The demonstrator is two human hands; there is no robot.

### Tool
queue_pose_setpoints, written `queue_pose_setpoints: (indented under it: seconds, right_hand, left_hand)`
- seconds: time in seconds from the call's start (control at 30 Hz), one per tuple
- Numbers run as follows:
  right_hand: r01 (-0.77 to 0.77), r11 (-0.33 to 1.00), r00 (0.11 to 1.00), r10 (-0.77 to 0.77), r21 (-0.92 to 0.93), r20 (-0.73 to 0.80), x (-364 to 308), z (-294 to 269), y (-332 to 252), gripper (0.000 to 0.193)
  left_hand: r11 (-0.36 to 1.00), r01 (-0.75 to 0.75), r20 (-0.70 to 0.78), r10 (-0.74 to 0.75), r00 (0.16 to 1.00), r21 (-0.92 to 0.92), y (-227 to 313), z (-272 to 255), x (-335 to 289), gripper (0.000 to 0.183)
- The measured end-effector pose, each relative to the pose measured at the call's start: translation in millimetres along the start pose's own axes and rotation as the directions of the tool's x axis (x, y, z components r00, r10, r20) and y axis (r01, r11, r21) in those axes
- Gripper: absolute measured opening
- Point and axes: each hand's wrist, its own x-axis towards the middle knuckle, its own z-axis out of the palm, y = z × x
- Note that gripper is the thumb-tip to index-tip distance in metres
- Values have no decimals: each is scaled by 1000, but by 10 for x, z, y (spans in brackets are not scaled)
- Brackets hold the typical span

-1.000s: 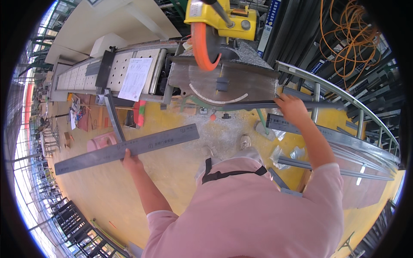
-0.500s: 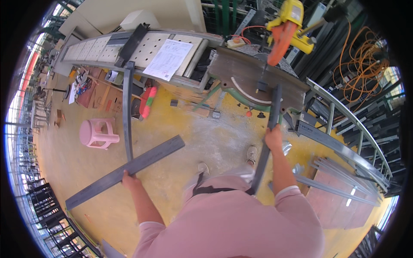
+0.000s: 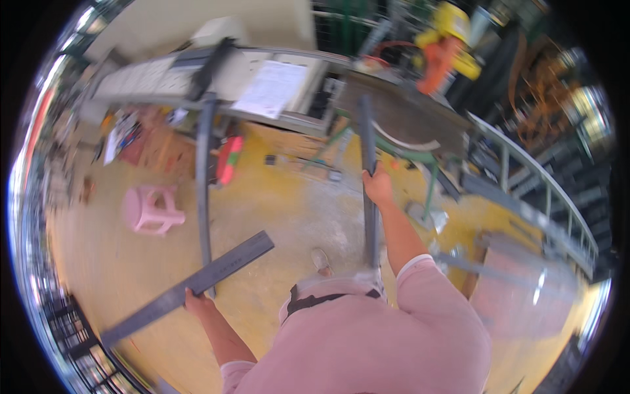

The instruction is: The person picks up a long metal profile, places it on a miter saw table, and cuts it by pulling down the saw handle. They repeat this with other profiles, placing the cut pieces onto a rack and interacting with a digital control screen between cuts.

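My left hand [image 3: 197, 301] is closed on the edge of a wide dark grey metal profile [image 3: 226, 264], which slants across the lower left. In my right hand [image 3: 378, 186] is a narrower grey metal bar [image 3: 369, 226], gripped partway along. Its far end reaches up in front of the saw table [image 3: 403, 108], and its near end comes down by my legs. Another long grey bar [image 3: 205, 171] leans on the front of the bench, its lower end passing behind the wide profile. Motion blurs much of the picture.
A perforated bench [image 3: 249, 69] runs along the back with a paper sheet [image 3: 271, 87] on it. Beyond the saw table stands a yellow and orange saw head [image 3: 443, 56]. A pink stool [image 3: 154, 209] stands left; a metal rail frame [image 3: 525, 174] and stacked profiles are right.
My right hand has swung left with its bar, away from the saw table's middle. My left hand and the wide profile have dropped slightly toward me. The view has shifted a little.
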Motion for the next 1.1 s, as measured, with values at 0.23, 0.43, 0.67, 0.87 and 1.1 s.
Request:
queue_pose_setpoints:
  seconds: [0.23,0.43,0.67,0.87,1.1]
  right_hand:
    - [-95,967,961,151,-238,232,-1453,-1721,1895,50]
    - [-794,442,453,888,-417,79,-3971,-2042,4255,36]
    - [-888,125,50,983,443,-179,-4599,-3178,5839,30]
    - [-925,182,7,886,334,-463,-4846,-4611,6927,35]
    - [-826,564,339,472,-16,-814,-3835,-4792,6830,47]
  left_hand:
    - [-464,-658,788,166,593,593,-497,-394,228,46]
    - [-646,-538,664,-65,745,541,-440,-73,-859,34]
    - [-632,-598,734,-65,676,494,-503,454,-2136,32]
    - [-576,-690,797,-108,595,437,-553,1207,-2570,30]
    - [-571,-726,831,-129,541,383,-504,767,-2363,29]
